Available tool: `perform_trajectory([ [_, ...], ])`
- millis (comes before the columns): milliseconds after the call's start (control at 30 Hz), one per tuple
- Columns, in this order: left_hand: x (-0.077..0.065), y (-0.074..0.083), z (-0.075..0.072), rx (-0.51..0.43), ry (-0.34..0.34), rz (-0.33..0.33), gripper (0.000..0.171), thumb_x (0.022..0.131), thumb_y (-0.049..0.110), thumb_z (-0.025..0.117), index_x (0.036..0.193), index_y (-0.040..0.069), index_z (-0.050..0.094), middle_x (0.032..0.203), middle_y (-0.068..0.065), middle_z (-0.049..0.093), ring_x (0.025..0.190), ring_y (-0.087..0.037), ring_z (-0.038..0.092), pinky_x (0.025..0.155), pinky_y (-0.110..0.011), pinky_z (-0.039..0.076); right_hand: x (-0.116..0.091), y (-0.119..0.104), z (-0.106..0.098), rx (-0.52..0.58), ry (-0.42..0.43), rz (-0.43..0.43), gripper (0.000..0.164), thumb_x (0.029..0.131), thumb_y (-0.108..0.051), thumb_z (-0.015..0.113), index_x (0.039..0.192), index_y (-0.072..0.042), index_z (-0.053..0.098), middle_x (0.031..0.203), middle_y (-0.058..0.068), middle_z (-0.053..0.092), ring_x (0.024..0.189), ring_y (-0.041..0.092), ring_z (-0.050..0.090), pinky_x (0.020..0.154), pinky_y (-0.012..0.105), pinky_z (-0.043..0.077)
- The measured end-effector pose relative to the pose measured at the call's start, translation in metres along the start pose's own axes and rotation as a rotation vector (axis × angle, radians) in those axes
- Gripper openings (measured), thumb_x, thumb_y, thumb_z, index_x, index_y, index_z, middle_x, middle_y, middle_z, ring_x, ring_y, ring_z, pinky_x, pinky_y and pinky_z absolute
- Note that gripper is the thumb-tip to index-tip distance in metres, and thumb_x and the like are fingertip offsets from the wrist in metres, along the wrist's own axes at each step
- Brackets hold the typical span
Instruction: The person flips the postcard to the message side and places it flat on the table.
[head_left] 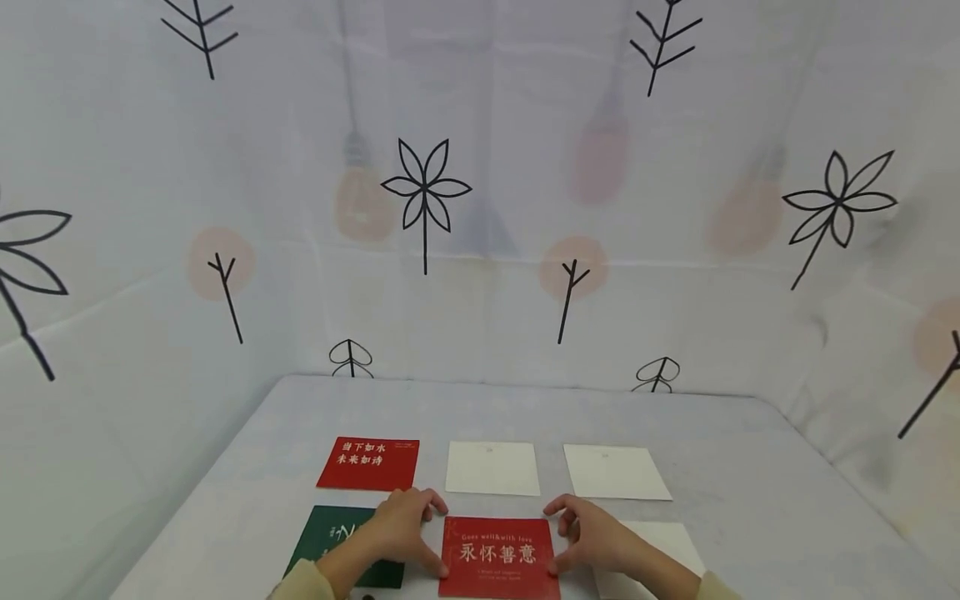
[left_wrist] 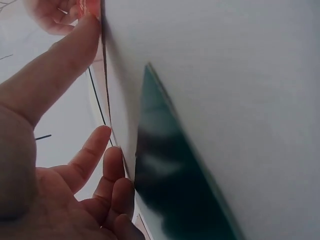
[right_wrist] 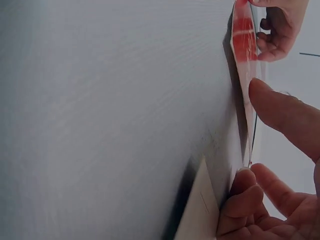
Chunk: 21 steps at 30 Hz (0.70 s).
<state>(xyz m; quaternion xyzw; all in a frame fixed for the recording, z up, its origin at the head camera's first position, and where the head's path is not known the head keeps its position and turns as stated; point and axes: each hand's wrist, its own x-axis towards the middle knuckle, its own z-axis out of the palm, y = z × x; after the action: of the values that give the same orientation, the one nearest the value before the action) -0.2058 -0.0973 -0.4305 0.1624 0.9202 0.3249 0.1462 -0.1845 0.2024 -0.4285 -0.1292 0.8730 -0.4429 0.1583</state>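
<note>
A red card with white lettering lies flat on the table, between both hands. My left hand is at its left side, the thumb right at the card's edge and the index fingertip by the upper left corner. Across from it, my right hand has its thumb at the right edge and its index finger by the upper right corner. The other fingers of both hands are loosely bent. A dark green card is partly hidden under the left hand and forearm. The right hand and arm partly cover a white card.
Behind these lie another red card on the left, a white card in the middle and a second white card to the right. The pale table backs onto a white curtain printed with plants.
</note>
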Motion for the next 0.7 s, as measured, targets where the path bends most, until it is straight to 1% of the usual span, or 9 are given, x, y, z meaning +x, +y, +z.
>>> perform_trajectory([
  [100,0.0017,-0.0009,-0.0001,0.018,-0.010,-0.012,0.054,0.055,0.025,0.089,0.099,0.015,0.059,0.087,0.000,0.052,0.087,-0.023,0.043,0.072,-0.047,0.047,0.0008,0.0012,0.0009,-0.047,0.004,-0.023,0.056,0.061,-0.008,0.085,0.107,-0.005,0.056,0.080,0.005,0.047,0.070,0.020,0.045,0.057,0.028,0.038],
  [233,0.0032,-0.0007,-0.0007,0.031,-0.015,-0.026,0.054,0.055,0.024,0.090,0.097,0.015,0.058,0.086,0.000,0.052,0.087,-0.022,0.042,0.072,-0.047,0.047,0.0033,0.0008,0.0027,-0.090,0.013,-0.019,0.054,0.059,-0.006,0.086,0.105,-0.005,0.057,0.080,0.005,0.046,0.071,0.020,0.043,0.058,0.030,0.037],
  [333,0.0043,0.0015,-0.0009,0.038,-0.014,-0.036,0.053,0.054,0.023,0.090,0.096,0.015,0.057,0.085,0.000,0.051,0.086,-0.022,0.042,0.072,-0.046,0.047,0.0042,0.0004,0.0018,-0.099,0.008,-0.014,0.053,0.059,-0.006,0.086,0.103,-0.005,0.056,0.079,0.005,0.046,0.071,0.020,0.043,0.058,0.030,0.037],
  [533,0.0038,0.0037,-0.0026,0.010,-0.032,-0.046,0.052,0.056,0.019,0.089,0.095,0.013,0.054,0.084,-0.001,0.049,0.085,-0.021,0.042,0.071,-0.043,0.047,0.0075,0.0007,0.0026,-0.047,0.000,-0.056,0.052,0.059,-0.003,0.084,0.100,-0.006,0.052,0.078,0.004,0.049,0.067,0.019,0.045,0.056,0.028,0.036],
  [700,0.0048,0.0041,-0.0007,-0.075,-0.041,-0.031,0.052,0.058,0.012,0.087,0.094,0.011,0.049,0.082,-0.002,0.050,0.081,-0.021,0.044,0.067,-0.040,0.047,0.0087,0.0012,0.0007,-0.002,-0.005,-0.062,0.049,0.062,0.000,0.082,0.100,-0.005,0.051,0.075,0.003,0.055,0.063,0.018,0.049,0.053,0.027,0.038],
])
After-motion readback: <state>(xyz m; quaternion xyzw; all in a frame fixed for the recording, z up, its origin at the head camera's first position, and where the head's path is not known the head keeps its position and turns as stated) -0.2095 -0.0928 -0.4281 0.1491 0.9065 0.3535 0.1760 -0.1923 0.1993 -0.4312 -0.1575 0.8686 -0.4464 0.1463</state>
